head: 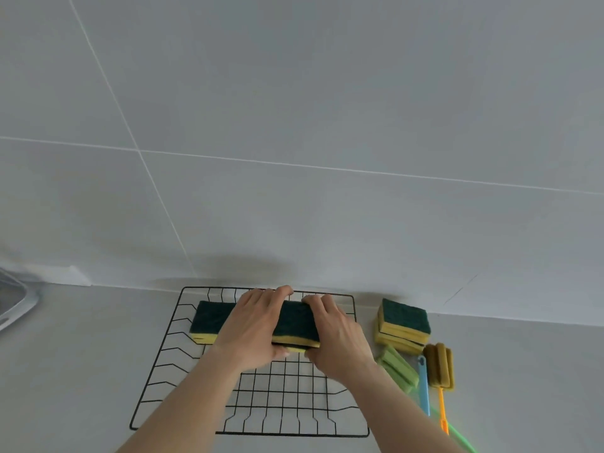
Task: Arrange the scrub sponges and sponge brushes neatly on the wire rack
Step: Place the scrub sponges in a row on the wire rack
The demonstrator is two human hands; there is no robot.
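Observation:
A black wire rack (170, 364) lies flat on the grey counter. At its far end sit green-and-yellow scrub sponges: one (209, 317) on the left, and a stack (295, 325) of two beside it. My left hand (251, 325) and my right hand (333, 335) clasp that stack from either side. To the right of the rack, another stack of scrub sponges (403, 323) rests on the counter. Near it lie a green sponge brush (398, 367), an orange-handled sponge brush (441, 367) and a blue handle (424, 384).
A tiled wall (294, 142) rises right behind the rack. A sink edge (13, 305) shows at the far left. The near half of the rack holds nothing but my forearms above it.

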